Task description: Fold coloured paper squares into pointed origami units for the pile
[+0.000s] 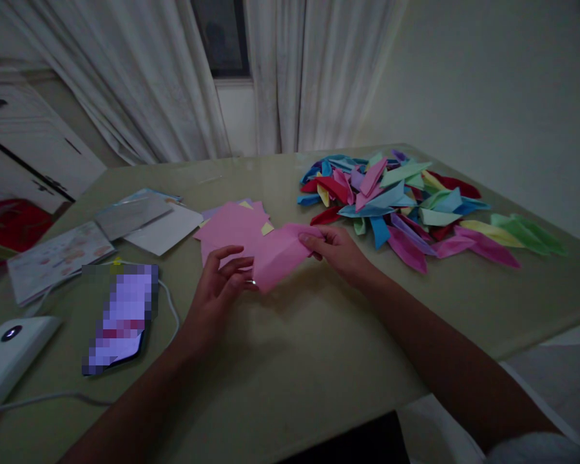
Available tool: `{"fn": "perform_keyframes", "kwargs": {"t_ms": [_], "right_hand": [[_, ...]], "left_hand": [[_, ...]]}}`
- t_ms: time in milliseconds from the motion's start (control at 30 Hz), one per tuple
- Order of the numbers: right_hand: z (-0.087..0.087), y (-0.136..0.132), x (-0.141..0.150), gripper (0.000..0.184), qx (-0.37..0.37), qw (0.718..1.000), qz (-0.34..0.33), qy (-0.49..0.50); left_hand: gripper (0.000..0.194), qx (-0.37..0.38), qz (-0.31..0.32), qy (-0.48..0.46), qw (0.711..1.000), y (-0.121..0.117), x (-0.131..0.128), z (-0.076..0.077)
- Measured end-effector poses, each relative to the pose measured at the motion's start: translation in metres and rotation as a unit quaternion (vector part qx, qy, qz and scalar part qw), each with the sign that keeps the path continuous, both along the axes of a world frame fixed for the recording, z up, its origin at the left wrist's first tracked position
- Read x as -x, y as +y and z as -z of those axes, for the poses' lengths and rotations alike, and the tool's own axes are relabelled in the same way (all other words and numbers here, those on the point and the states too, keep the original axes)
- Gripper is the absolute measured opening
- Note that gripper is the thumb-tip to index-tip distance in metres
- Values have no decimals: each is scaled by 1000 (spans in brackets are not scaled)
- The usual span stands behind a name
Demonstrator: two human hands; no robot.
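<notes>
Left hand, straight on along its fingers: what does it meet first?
Most likely the left edge of the pink sheet pinched in the right hand. The left hand looks very close already; whether it touches is unclear.

You are working in dim, flat light, with a faint, soft shadow spreading over the table (290,374) beneath your right hand (336,248). At left, the phone (123,309) is glowing violet through coarse pixel blocks; outer edges are stretching.

Right hand (337,252) is properly pinching, thumb on top.
Left hand (218,283) just looks loosely curled, fingers apart, both forearms (430,328) angling inward.
</notes>
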State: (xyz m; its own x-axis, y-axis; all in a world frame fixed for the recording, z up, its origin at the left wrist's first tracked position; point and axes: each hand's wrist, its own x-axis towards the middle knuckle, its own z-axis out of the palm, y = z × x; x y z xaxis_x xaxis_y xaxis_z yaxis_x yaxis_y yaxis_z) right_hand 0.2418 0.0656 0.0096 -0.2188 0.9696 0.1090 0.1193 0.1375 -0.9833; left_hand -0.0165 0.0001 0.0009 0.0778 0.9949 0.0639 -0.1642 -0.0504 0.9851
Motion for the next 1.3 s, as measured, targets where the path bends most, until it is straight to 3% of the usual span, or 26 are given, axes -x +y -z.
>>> {"fn": "perform_keyframes", "kwargs": {"t_ms": [133, 233, 333, 400, 500, 567, 700, 933, 1067, 1167, 1300], "right_hand": [[-1, -4, 2, 45, -35, 999, -19, -35], [0, -8, 5, 39, -146, 986, 41, -69], [0, -14, 5, 56, -326, 933, 74, -133], [0, -18, 5, 49, -413, 892, 41, -178], [4, -23, 8, 31, -461, 855, -51, -234], [9, -25, 11, 25, -452, 851, -103, -245], [14, -26, 14, 25, -413, 878, -143, -197], [7, -26, 14, 23, -335, 909, -211, -132], [6, -28, 16, 19, -253, 942, -198, -102], [5, -32, 20, 21, -152, 971, -177, -45], [3, -37, 28, 26, -52, 990, -131, 24]], "left_hand": [[56, 95, -4, 49, 994, 0, -3, -5], [43, 113, -31, 59, 991, 2, -3, -1], [41, 116, -84, 39, 989, 4, -3, 4], [44, 127, -100, 11, 987, 3, -4, 5], [45, 138, -86, -27, 986, 0, -8, 4], [45, 136, -68, -31, 988, -3, -10, 3], [43, 140, -51, -24, 989, -7, -13, 3], [42, 159, -46, -26, 986, -7, -14, 4], [41, 153, -35, -43, 987, -9, -15, 3], [39, 141, -16, -42, 989, -11, -15, 2], [33, 127, -4, -32, 991, -11, -16, 0]]}}
